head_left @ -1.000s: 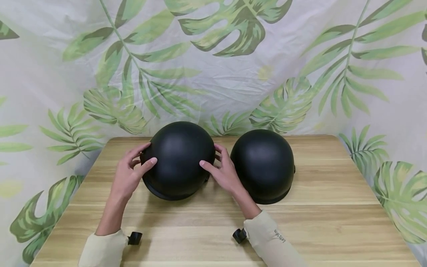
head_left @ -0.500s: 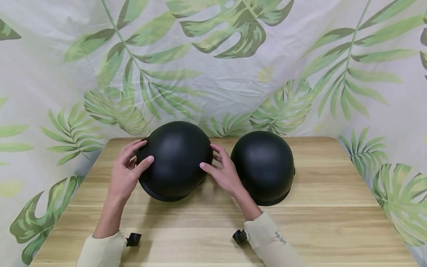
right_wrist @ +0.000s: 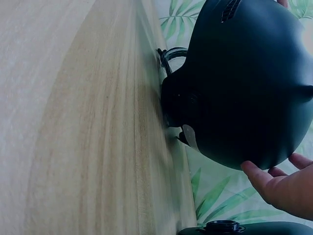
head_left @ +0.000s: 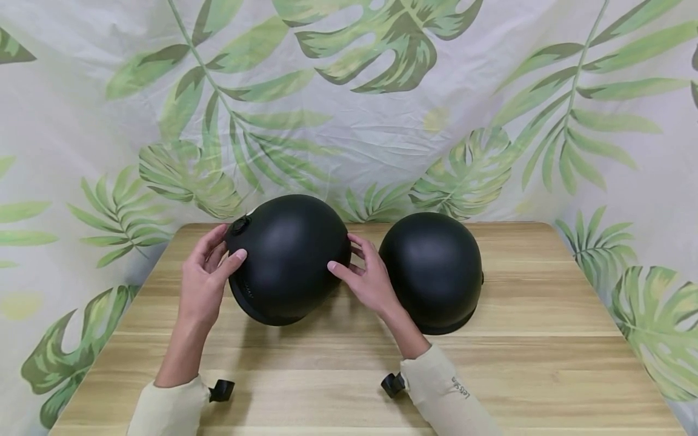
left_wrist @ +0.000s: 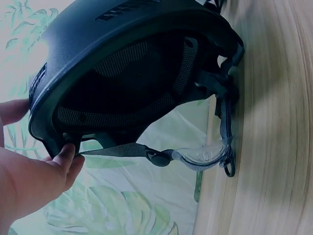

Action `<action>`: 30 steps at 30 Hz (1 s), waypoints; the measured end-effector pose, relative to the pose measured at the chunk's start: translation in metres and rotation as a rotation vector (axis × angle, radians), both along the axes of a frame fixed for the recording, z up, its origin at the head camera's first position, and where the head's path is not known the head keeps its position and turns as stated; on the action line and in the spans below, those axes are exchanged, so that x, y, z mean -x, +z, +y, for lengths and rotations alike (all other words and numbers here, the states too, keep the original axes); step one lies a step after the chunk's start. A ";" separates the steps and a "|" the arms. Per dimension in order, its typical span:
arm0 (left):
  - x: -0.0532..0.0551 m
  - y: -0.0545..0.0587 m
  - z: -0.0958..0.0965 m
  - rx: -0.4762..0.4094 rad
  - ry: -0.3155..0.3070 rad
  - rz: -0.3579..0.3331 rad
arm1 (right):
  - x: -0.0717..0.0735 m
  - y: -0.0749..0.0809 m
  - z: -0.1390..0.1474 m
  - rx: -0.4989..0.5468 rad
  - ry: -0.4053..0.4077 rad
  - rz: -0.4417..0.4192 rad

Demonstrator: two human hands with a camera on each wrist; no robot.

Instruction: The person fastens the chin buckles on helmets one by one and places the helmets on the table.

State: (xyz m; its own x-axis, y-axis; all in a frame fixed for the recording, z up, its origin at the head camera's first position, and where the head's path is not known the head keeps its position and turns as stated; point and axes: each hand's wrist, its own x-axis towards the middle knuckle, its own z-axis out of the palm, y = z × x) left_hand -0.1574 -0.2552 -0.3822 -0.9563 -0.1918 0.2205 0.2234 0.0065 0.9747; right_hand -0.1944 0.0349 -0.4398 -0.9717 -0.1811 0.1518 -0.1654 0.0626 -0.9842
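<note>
Both hands grip a matte black helmet and keep it tilted, its left side raised off the table. The left hand holds the left rim, thumb on the near side and fingers behind. The right hand grips the right side of the shell between thumb and fingers. In the left wrist view the padded inside shows, with a chin strap and a clear chin cup hanging down to the table. A round black knob is on the helmet's upper left.
A second black helmet sits dome up on the wooden table, just right of the right hand. Behind the table hangs a leaf-print cloth. Small black wrist cameras stick out from both sleeves.
The held helmet has turned and tipped, its left side rising, so the knob and a vent on its left now show. The left hand has shifted slightly left; the second helmet has stayed put.
</note>
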 end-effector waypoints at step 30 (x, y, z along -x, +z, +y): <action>-0.004 0.008 0.005 0.063 -0.111 0.053 | -0.003 0.007 0.003 -0.051 0.025 0.006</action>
